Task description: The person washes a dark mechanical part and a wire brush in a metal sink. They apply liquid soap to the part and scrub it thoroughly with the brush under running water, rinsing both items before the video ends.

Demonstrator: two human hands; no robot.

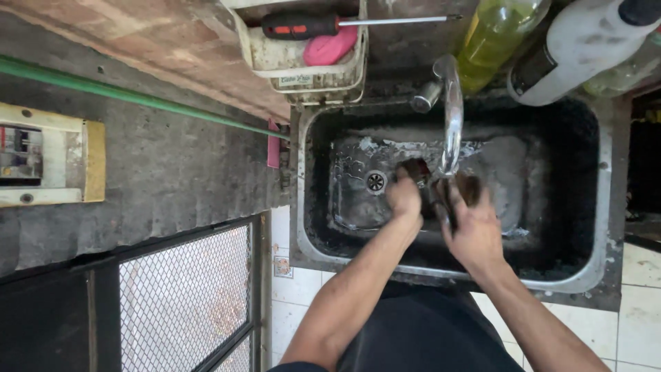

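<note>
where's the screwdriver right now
In the head view, the screwdriver lies across the dirty white tray at the top, beside a pink soap bar, behind the sink and left of the yellow bottle.

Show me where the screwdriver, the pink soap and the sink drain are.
screwdriver (303, 26): head view, on its black and red handle.
pink soap (330, 48): head view, on its middle.
sink drain (375, 181): head view, on its round strainer.

The curved chrome tap (451, 110) hangs over the middle of the grimy steel sink (599, 207), blocking a straight pass across, while open basin lies left around the round drain (375, 181) and right toward the wall.
</note>
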